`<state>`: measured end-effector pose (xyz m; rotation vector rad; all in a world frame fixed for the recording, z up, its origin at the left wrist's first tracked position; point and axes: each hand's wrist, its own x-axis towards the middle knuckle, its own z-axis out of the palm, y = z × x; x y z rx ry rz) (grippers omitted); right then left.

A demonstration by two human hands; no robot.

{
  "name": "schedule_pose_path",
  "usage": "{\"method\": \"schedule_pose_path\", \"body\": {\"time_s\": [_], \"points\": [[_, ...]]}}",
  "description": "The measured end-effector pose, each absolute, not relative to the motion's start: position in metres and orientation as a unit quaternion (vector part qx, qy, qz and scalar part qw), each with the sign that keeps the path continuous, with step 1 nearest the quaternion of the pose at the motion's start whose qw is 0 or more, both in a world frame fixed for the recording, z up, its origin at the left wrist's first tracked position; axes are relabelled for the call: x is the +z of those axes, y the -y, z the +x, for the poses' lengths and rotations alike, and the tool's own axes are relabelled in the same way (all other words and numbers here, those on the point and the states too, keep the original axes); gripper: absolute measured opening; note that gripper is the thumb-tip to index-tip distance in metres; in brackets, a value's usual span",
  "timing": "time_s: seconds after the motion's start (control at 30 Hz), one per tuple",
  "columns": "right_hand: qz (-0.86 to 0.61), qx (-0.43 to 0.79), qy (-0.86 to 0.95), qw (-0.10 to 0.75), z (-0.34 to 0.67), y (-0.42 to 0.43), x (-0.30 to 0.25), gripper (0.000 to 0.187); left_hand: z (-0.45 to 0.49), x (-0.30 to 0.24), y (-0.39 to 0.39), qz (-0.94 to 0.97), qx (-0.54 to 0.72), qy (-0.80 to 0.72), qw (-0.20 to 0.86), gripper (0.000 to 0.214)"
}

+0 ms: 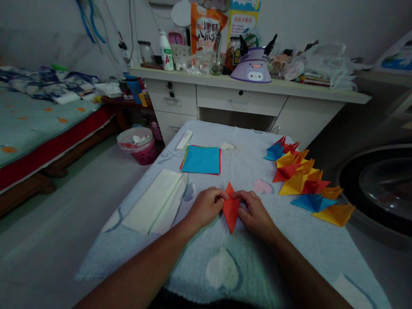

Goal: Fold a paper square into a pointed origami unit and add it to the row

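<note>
An orange-red sheet of origami paper (pixel 231 212), folded into a narrow diamond, lies between my hands on the cloth-covered table (pixel 261 279). My left hand (pixel 208 206) pinches its left edge with thumb and forefinger. On the opposite edge, my right hand (pixel 255 211) grips it with bent fingers, the thumb lower down. Beyond my left hand is a stack of square coloured paper (pixel 201 160), blue on top. To the right, several folded paper cranes (pixel 295 180) in red, yellow, orange and blue stand close together in rows.
A folded pale cloth or paper pack (pixel 155 201) lies left of my hands, with a small white box (pixel 184 140) beyond it. Behind the table stands a white desk (pixel 241 99) crowded with bottles and bags. A pink bin (pixel 141 147) is on the floor; a washing machine (pixel 389 188) stands right.
</note>
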<state>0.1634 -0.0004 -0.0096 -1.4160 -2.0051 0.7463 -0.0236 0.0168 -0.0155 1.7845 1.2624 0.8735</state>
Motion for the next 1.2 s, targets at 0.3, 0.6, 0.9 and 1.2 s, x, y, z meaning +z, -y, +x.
{"method": "schedule_pose_path", "body": {"time_s": [0.3,0.6,0.9,1.2], "points": [[-0.540,0.208,0.795,0.182,0.163,0.003,-0.007,0.045,-0.025,-0.012,-0.009,0.795,0.275,-0.490,0.231,0.021],[-0.517,0.253,0.796,0.184,0.173,-0.001,-0.005,0.041,-0.028,-0.014,-0.013,0.825,0.242,-0.461,0.218,0.024],[-0.495,0.261,0.804,0.204,0.177,-0.004,-0.005,0.031,-0.030,-0.014,-0.015,0.827,0.234,-0.453,0.238,0.026],[-0.506,0.239,0.794,0.236,0.176,-0.012,-0.017,0.019,-0.033,-0.006,-0.019,0.830,0.222,-0.438,0.267,0.021]]}}
